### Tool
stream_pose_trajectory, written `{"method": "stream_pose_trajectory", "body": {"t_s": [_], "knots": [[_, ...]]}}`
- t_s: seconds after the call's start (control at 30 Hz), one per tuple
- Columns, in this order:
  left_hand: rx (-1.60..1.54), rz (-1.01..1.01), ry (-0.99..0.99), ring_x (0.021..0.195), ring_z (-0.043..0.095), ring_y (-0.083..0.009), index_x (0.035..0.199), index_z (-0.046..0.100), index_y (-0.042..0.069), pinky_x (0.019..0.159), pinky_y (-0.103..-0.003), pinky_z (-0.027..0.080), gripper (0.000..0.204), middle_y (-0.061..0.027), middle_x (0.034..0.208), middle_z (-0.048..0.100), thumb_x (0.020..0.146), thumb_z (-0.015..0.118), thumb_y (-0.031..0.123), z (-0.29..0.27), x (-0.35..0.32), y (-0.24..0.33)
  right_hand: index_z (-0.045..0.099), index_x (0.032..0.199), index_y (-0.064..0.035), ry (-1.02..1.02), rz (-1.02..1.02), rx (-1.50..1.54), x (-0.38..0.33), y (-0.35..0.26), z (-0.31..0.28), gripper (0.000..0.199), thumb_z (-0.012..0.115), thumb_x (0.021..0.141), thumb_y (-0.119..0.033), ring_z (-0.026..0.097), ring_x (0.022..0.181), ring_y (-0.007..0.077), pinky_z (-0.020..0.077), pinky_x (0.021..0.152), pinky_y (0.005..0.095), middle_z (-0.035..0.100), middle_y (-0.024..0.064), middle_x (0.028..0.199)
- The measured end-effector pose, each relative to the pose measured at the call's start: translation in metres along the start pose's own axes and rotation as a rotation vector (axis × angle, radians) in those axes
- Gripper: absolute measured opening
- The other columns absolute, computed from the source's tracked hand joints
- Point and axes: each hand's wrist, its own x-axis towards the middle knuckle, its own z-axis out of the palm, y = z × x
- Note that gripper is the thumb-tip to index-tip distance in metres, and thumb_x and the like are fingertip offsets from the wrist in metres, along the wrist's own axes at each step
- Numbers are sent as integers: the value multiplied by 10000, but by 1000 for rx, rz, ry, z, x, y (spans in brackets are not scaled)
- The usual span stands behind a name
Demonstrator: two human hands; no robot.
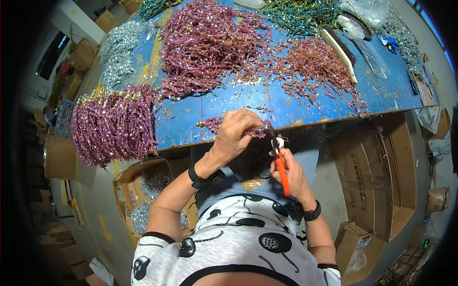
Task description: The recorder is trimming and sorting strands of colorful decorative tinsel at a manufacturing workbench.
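My left hand is closed on a short purple glittery sprig at the near edge of the blue table. My right hand grips orange-handled pliers, whose dark jaws meet the sprig's end just beside my left fingers. A small white piece sits at the jaws. A few more purple sprigs lie on the table right behind my left hand.
Big heaps of purple glitter sprigs, a hanging purple bunch, silver sprigs and green ones cover the table. A long brush lies at right. Cardboard boxes stand on the floor at both sides.
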Motion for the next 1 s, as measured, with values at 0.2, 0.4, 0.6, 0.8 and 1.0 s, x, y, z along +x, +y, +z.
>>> {"method": "stream_pose_trajectory", "body": {"t_s": [0.2, 0.4, 0.6, 0.8, 1.0], "knots": [[-108, -99, -41, 877, 621, -262, 978, 643, 22, 762, -332, 480, 309, -113, 960, 649, 699, 591, -101, 2, -4, -3, 402, 1281, 23, -135, -197, 676, 2, 24, -5, 552, 530, 941, -393, 524, 711, 80, 448, 693, 223, 560, 69, 937], [-91, -77, -24, 891, 629, -272, 1030, 646, 11, 775, -329, 499, 344, -128, 963, 648, 714, 578, -106, 2, -5, -4, 432, 1229, -36, -33, 55, -144, -13, -9, -14, 642, 768, 686, -100, 548, 710, 172, 467, 680, 316, 551, 75, 802], [-89, -56, -33, 890, 625, -272, 1059, 642, 20, 774, -333, 499, 380, -131, 972, 648, 709, 581, -113, 2, -4, -5, 437, 1198, -31, 50, -32, -298, -17, -11, -11, 680, 828, 651, -135, 543, 637, 248, 473, 629, 348, 528, 90, 741], [19, 0, -17, 885, 615, -272, 1062, 648, 51, 762, -345, 460, 398, -104, 977, 653, 693, 636, -99, 1, -4, -2, 469, 1155, -34, 128, -53, -354, -14, -7, -8, 664, 851, 662, -262, 576, 616, 262, 472, 581, 375, 560, 71, 709], [112, 43, -1, 840, 595, -255, 1067, 652, 69, 729, -342, 423, 438, -80, 976, 645, 662, 656, -96, 0, -4, -1, 483, 1160, -43, 133, -41, -361, -15, -9, -10, 676, 856, 656, -297, 557, 601, 257, 462, 567, 373, 545, 63, 701]]}}
